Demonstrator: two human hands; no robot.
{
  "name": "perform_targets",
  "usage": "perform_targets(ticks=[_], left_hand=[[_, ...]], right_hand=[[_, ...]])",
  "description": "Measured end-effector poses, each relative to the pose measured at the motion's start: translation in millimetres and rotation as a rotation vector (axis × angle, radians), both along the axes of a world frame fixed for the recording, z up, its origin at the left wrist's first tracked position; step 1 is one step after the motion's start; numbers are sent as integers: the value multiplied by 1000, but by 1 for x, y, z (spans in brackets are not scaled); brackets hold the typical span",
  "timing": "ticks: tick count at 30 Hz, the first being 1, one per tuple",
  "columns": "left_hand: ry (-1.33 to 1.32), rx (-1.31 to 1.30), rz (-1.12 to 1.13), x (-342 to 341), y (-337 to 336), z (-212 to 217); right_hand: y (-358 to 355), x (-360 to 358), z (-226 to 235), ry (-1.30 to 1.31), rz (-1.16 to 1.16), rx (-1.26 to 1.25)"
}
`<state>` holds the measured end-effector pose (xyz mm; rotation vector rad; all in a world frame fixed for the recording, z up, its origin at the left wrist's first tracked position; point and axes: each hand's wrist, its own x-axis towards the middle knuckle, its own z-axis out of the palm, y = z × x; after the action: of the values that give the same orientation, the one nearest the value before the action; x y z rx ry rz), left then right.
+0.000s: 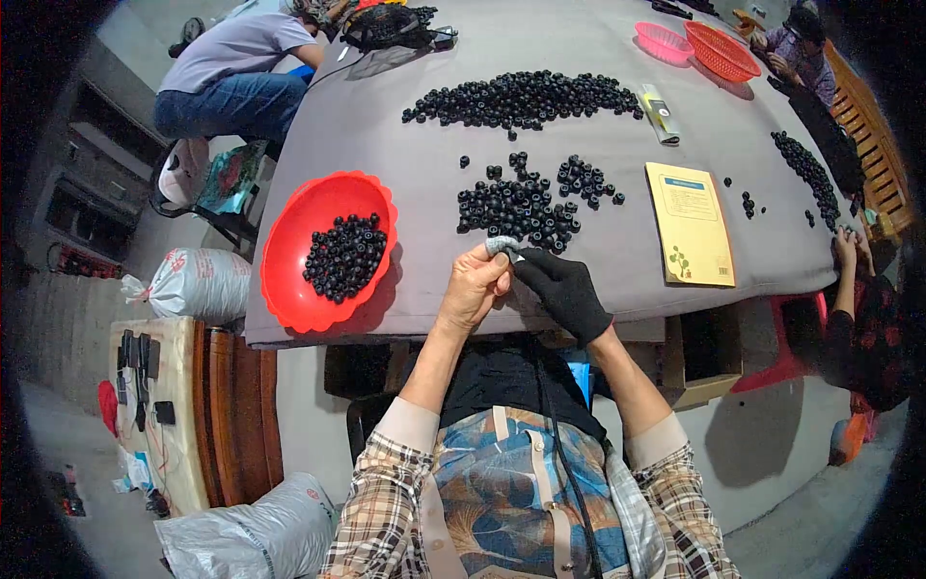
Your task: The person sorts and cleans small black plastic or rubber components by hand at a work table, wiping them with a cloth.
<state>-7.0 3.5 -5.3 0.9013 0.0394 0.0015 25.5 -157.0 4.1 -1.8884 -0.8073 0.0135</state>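
My left hand (473, 288) is bare except for a grey wrap on a fingertip, and its fingers are pinched together. Against it presses my right hand (567, 291), in a black glove, also closed. What they pinch between them is too small and hidden to make out; a little white shows there. Just beyond my hands lies a loose pile of small black round parts (516, 205) with holes in them. To the left, a red scalloped plastic bowl (282, 251) holds more black parts (345, 259).
Farther back is a long heap of black parts (526, 96). A yellow booklet (693, 227) and a small green-and-white packet (660, 114) lie to the right. Pink (664, 42) and red baskets (721, 52) stand at far right. Other people sit around the grey-covered table (367, 116).
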Motion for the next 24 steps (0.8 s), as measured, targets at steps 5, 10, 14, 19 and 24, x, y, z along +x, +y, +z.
perform_targets(ticks=[5,10,14,19,24], left_hand=[[-31,9,-29,0,2,-5],[-48,-5,-40,-1,3,-6],[-45,-6,-47,0,3,-5],[-8,21,-16,0,0,-2],[0,102,-14,1,2,-5]], right_hand=[[1,-1,0,-6,8,26],[2,0,2,-122,8,-49],[4,-2,-3,115,-32,26],[3,-3,3,6,-3,-5],[3,-2,2,-110,-14,-22]])
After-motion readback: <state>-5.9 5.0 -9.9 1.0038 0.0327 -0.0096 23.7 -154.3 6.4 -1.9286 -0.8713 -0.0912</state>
